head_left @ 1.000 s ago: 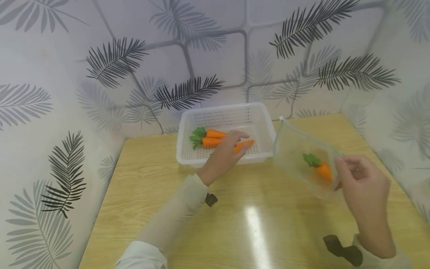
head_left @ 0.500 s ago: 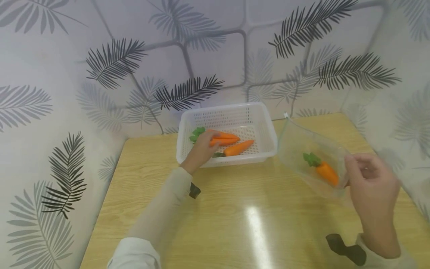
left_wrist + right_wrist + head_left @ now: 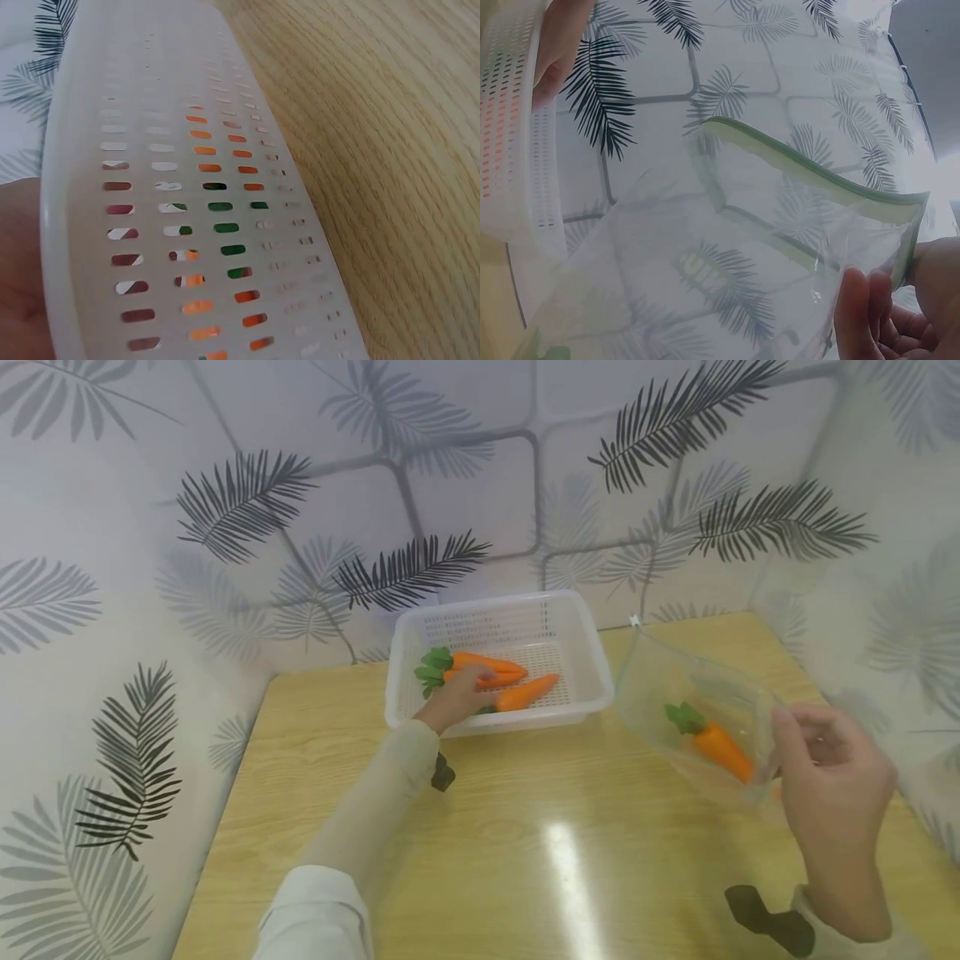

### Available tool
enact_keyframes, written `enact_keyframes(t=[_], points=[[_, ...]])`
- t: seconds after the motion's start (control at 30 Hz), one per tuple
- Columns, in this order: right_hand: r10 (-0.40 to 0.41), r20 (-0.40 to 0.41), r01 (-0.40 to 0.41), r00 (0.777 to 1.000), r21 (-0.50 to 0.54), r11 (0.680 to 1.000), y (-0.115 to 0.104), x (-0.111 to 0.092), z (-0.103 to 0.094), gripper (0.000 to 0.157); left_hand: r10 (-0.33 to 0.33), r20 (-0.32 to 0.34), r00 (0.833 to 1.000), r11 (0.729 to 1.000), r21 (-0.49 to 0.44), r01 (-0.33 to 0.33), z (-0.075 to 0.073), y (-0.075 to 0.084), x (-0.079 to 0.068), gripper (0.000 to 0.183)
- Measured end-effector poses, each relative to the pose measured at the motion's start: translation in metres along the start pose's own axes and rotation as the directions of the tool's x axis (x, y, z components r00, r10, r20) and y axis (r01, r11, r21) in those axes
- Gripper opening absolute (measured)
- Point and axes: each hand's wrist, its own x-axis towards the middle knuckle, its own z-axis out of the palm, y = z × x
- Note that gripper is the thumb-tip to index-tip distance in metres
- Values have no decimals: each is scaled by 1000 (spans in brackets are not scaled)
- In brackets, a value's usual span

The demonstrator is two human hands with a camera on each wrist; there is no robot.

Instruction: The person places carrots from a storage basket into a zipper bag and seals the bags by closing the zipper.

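In the head view a white perforated basket [image 3: 577, 697] holds three orange carrots with green tops. My left hand [image 3: 457, 700] reaches over its near wall, fingers and thumb around the middle carrot [image 3: 506, 678]. One carrot [image 3: 487, 662] lies just behind it, and another carrot [image 3: 528, 693] in front, to the right. From the left wrist, the basket wall [image 3: 150, 75] mostly hides the grasp. My right hand [image 3: 836, 777] pinches the edge of a clear zip bag [image 3: 652, 262] with a green-edged mouth, which stands open. Inside this bag is a carrot [image 3: 722, 750].
The wooden table [image 3: 495, 852] carries the basket at its back edge, against a wall covering [image 3: 465, 485] with a leaf print. A white slider [image 3: 635, 621] sits at the bag's far upper corner, right of the basket.
My left hand has come back from the right side of the basket to the middle carrot, then slightly right along it. The right hand and bag have shifted a little to the right.
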Motion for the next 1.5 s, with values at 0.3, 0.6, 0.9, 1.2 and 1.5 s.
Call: enact_keyframes(t=[0.3, 0.6, 0.9, 1.2, 1.5], points=[[-8, 5, 7, 1000, 51, 999, -1, -2, 0, 17, -45, 115, 992, 996, 82, 35, 3, 4, 8, 42], [18, 18, -20, 1000, 89, 996, -8, -4, 1, 17, -91, 157, 983, 988, 140, 69, 10, -4, 23, 49], [2, 15, -3, 1000, 92, 996, 0, -2, 0, 15, -118, 155, 981, 980, 178, 90, 15, -2, 30, 48], [-47, 2, 47, 999, 124, 991, 7, 0, 0, 13, -133, 170, 976, 974, 204, 97, 16, -1, 33, 52], [-53, 14, 52, 998, 71, 996, 7, 0, 0, 13, -92, 196, 976, 965, 258, 40, 15, 0, 31, 44]])
